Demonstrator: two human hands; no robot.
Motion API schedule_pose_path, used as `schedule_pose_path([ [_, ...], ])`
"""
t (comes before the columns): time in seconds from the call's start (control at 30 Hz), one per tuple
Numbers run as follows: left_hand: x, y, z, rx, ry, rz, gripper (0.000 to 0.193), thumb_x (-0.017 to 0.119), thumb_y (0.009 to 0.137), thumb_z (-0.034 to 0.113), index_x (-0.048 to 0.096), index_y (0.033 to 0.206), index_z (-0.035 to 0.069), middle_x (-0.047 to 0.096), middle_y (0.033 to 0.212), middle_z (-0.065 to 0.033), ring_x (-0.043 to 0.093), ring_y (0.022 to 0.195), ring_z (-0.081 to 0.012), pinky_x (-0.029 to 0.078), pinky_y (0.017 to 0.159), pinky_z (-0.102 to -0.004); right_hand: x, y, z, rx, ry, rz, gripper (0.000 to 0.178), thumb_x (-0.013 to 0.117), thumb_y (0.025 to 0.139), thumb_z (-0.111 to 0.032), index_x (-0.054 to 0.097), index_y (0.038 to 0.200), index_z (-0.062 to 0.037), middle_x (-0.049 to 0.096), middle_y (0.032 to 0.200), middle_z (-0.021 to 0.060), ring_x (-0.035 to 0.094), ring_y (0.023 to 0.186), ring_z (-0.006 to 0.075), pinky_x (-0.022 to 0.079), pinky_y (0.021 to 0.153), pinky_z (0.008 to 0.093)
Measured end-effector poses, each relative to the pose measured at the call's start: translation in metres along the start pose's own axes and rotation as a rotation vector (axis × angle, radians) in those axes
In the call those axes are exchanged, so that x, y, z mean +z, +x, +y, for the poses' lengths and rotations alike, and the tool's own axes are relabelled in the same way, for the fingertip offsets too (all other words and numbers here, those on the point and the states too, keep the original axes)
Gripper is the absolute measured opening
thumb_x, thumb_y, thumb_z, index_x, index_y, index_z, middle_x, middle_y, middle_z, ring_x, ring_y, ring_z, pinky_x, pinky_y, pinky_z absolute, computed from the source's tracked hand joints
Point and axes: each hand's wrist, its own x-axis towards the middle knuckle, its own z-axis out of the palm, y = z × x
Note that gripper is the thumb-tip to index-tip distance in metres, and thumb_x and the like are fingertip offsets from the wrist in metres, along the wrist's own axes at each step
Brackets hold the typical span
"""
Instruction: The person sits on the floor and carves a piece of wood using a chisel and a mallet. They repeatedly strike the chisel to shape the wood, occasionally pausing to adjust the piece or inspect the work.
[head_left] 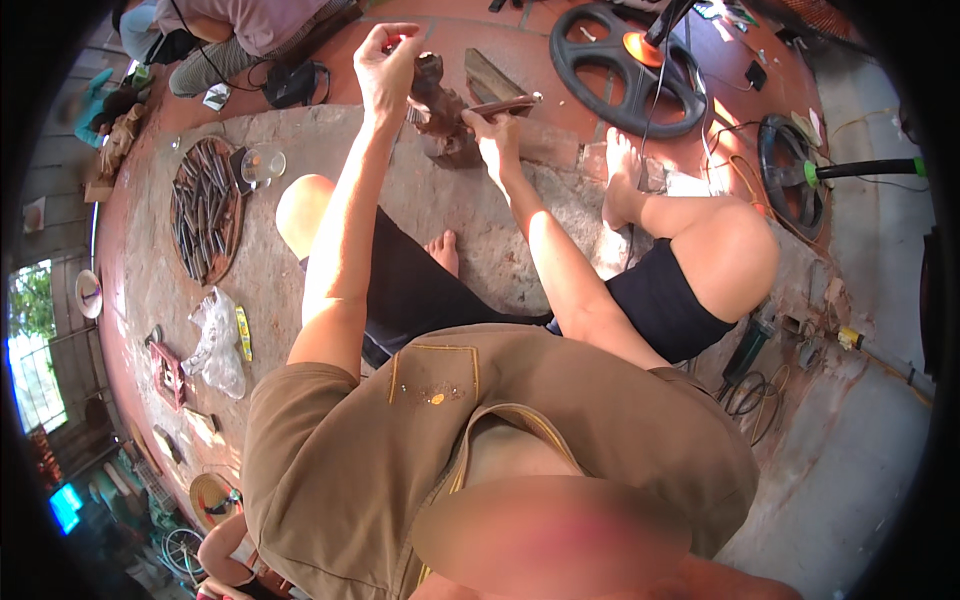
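Observation:
Between my bare legs on the floor stands a carved brown wooden piece (440, 125), with uneven, knobbly sides. My left hand (388, 72) is raised at its upper left, fingers curled in; a small bit of red shows at the fingertips, too small to name. On the right of the carving, my right hand (495, 135) is closed round a slim, dark brown stick-like tool (515, 104). That tool has a light spot at its far right end and lies close to the carving; whether they touch I cannot tell. A wooden block (490, 75) lies just behind.
Left, a round tray (236, 222) holds several chisel-like tools near a clear cup (262, 168). Nearer lies a clear plastic bag (218, 345). Two fan-like round bases, one black (600, 90) and one with a green fitting (795, 172), stand right, among cables. Another person (240, 40) sits far left.

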Motion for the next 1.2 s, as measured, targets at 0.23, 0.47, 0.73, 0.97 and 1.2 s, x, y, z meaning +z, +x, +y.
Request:
schedule_pose_path([
  [0.23, -0.004, 0.0, 0.006, -0.055, -0.014, -0.021, 0.017, 0.067, 0.08, 0.005, 0.069, 0.096, 0.001, 0.061, 0.074, 0.0006, 0.052, 0.065, -0.0042, 0.041, 0.059, -0.0189, 0.009, 0.007, 0.003, 0.115, 0.257, 0.043, 0.021, 0.074, 0.078, -0.018, 0.07, 0.075, 0.0025, 0.063, 0.063, 0.0015, 0.052, 0.055, 0.0074, 0.04, 0.051, 0.0267],
  [0.47, -0.005, 0.01, -0.003, -0.042, -0.037, 0.023, 0.017, 0.068, 0.078, 0.002, 0.068, 0.095, -0.002, 0.064, 0.078, -0.0029, 0.058, 0.069, -0.0079, 0.045, 0.064, -0.0203, 0.02, 0.01, 0.018, -0.067, 0.046, 0.095, 0.029, 0.074, 0.075, -0.023, 0.067, 0.073, 0.0047, 0.064, 0.067, 0.0108, 0.057, 0.059, 0.0199, 0.045, 0.059, 0.037],
  [0.73, -0.006, 0.009, -0.005, -0.037, -0.041, 0.028, 0.017, 0.068, 0.078, 0.0, 0.068, 0.095, -0.003, 0.063, 0.075, -0.003, 0.059, 0.065, -0.009, 0.046, 0.064, -0.021, 0.001, -0.004, 0.002, 0.06, -0.011, 0.011, 0.029, 0.074, 0.073, -0.024, 0.07, 0.082, 0.0028, 0.068, 0.079, 0.0154, 0.064, 0.068, 0.0267, 0.049, 0.067, 0.0377],
  [0.97, -0.011, 0.018, -0.017, -0.039, -0.073, 0.021, 0.018, 0.069, 0.077, -0.001, 0.067, 0.095, -0.003, 0.066, 0.077, -0.0066, 0.062, 0.067, -0.011, 0.048, 0.064, -0.0218, 0.022, 0.005, 0.01, -0.039, 0.057, 0.132, 0.027, 0.074, 0.074, -0.023, 0.07, 0.081, 0.0028, 0.069, 0.074, 0.0147, 0.064, 0.066, 0.0279, 0.049, 0.065, 0.0366],
  [1.2, -0.025, 0.03, -0.019, -0.05, -0.094, 0.083, 0.017, 0.068, 0.076, -0.003, 0.067, 0.094, -0.003, 0.067, 0.078, -0.0074, 0.062, 0.066, -0.0124, 0.048, 0.065, -0.0226, 0.021, -0.013, 0.006, 0.069, 0.001, -0.03, 0.024, 0.074, 0.072, -0.021, 0.071, 0.075, 0.0032, 0.068, 0.066, 0.0126, 0.063, 0.061, 0.0236, 0.049, 0.063, 0.0347],
])
